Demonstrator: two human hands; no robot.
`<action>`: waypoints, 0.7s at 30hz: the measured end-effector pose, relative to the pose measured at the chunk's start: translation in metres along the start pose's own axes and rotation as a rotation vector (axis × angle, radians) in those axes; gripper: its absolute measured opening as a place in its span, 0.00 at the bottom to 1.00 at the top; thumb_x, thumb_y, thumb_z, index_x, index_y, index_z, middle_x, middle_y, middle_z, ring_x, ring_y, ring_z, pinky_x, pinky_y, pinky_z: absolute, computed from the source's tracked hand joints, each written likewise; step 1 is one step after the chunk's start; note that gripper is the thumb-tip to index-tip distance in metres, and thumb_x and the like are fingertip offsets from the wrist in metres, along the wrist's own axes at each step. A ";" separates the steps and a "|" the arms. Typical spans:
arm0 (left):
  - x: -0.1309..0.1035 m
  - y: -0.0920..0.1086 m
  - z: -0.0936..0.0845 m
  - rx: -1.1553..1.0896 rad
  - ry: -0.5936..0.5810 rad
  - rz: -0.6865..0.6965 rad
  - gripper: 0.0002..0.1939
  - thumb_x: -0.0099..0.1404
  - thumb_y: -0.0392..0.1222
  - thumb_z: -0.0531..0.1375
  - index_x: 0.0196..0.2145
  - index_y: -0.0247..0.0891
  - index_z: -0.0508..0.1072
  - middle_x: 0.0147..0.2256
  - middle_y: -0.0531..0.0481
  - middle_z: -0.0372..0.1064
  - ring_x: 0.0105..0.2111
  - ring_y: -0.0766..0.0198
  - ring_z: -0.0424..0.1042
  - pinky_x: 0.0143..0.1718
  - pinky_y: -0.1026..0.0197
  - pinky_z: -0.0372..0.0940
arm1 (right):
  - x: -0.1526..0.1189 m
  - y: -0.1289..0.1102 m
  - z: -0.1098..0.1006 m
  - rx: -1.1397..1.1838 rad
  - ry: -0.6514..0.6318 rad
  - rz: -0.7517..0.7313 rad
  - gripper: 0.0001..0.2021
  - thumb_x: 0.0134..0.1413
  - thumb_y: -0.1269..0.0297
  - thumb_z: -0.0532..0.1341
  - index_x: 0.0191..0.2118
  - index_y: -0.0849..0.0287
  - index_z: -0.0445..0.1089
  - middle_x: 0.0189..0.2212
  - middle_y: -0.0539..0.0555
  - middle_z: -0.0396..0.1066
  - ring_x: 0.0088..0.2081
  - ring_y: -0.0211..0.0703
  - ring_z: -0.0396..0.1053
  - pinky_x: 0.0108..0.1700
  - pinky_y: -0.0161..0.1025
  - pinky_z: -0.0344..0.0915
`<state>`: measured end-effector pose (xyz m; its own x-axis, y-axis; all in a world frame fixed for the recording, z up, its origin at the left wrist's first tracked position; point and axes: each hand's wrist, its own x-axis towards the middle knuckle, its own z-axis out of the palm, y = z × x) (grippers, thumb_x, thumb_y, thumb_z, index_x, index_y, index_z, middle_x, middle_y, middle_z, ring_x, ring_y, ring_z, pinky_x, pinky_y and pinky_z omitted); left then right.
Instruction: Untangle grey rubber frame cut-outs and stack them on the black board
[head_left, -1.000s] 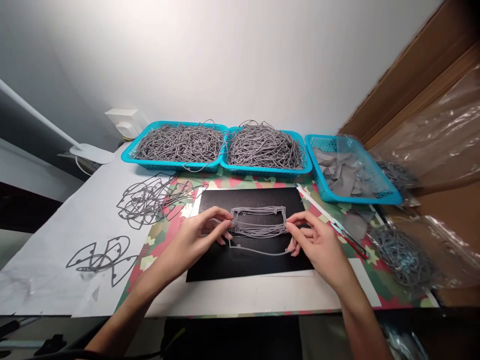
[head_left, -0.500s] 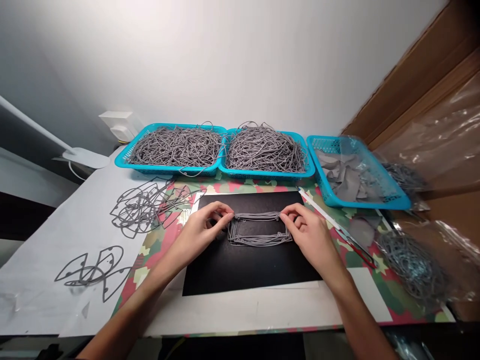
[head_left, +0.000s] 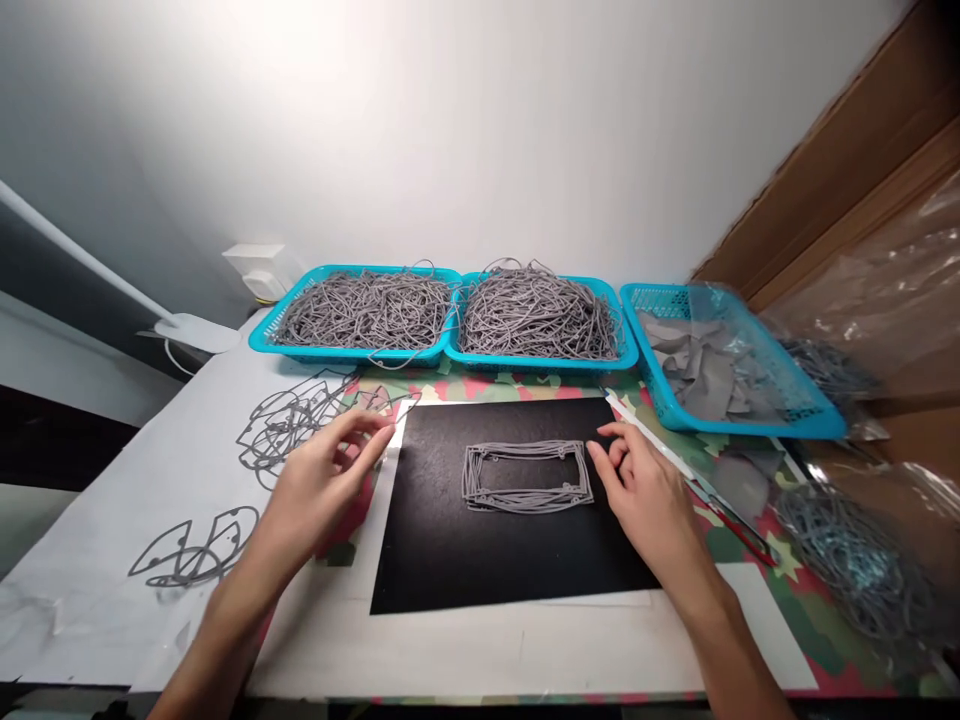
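Note:
A stack of thin grey rectangular rubber gaskets (head_left: 525,500) lies on a black sheet (head_left: 450,570), its sides roughly lined up. Just beyond its right end is my right hand (head_left: 652,495), thumb and fingers apart, holding nothing. My left hand (head_left: 319,490) is off the sheet's left edge, beside a loose tangle of grey gaskets (head_left: 281,430). Its thumb and index finger have a small gap between them, and nothing shows in its grasp. Part of the tangle is hidden behind this hand. Several more loose gaskets (head_left: 187,550) lie on white paper at the left.
Two blue baskets (head_left: 349,355) (head_left: 540,362) heaped with grey gaskets stand along the wall. A third blue basket (head_left: 750,430) holds grey scraps. Red-handled scissors (head_left: 739,530) and a plastic bag of gaskets (head_left: 855,560) lie to the right. A lamp (head_left: 199,335) stands at left.
Both hands have let go of the gasket stack. My left hand has moved left toward the loose tangle; my right has drawn slightly away. The view has shifted a little.

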<state>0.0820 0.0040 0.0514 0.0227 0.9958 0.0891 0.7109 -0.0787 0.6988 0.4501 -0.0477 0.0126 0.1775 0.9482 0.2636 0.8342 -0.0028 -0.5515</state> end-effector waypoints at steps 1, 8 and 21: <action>-0.004 -0.009 -0.007 0.078 0.027 0.006 0.23 0.74 0.67 0.60 0.44 0.45 0.79 0.42 0.49 0.80 0.33 0.57 0.75 0.35 0.58 0.69 | -0.001 0.001 0.001 -0.002 -0.009 -0.009 0.20 0.79 0.43 0.53 0.51 0.54 0.71 0.31 0.49 0.70 0.27 0.43 0.67 0.32 0.39 0.57; -0.027 -0.044 -0.015 0.297 0.124 0.007 0.24 0.76 0.66 0.58 0.52 0.44 0.76 0.50 0.45 0.72 0.46 0.50 0.80 0.40 0.53 0.75 | -0.006 0.010 0.011 0.032 -0.007 -0.008 0.27 0.75 0.33 0.53 0.49 0.52 0.74 0.30 0.50 0.73 0.23 0.43 0.69 0.26 0.39 0.60; -0.026 -0.044 -0.001 0.466 0.205 0.079 0.15 0.82 0.46 0.48 0.40 0.44 0.71 0.41 0.44 0.75 0.43 0.49 0.77 0.36 0.54 0.71 | -0.002 0.024 0.015 0.075 0.032 -0.022 0.35 0.67 0.23 0.52 0.45 0.51 0.77 0.26 0.51 0.72 0.21 0.45 0.70 0.23 0.40 0.69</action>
<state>0.0497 -0.0181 0.0193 -0.0157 0.9543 0.2985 0.9515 -0.0774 0.2977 0.4620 -0.0449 -0.0131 0.1768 0.9371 0.3009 0.7968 0.0432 -0.6027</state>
